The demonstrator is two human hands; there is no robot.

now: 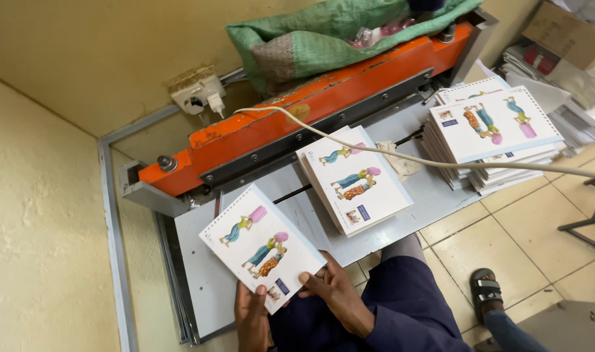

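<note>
White card covers printed with colourful figures mark every booklet in view. Both hands grip one such booklet [261, 246] at lower centre of the frame, held tilted above the grey metal bed [206, 287] of a floor-level machine. The left hand [252, 319] closes on the booklet's lower edge from beneath, fingers wrapped under the cover; the right hand [336, 294] pinches the lower right corner, thumb on the printed face. A row of punched holes runs along the booklet's upper left edge, which points toward the orange punch bar [297, 104] crossing the frame diagonally from centre left to upper right. A second pile of booklets [353, 179] lies on the bed at centre, just below the bar — well apart from the held one. A taller stack of booklets [493, 130] sits at upper right on the bed's far end. A pale cable [440, 163] runs from the bar across both piles toward the right edge. A green woven sack [323, 32] rests on top of the bar. A wall socket [196, 94] sits at upper left. A sandalled foot [486, 290] stands on the tiled floor at lower right.
</note>
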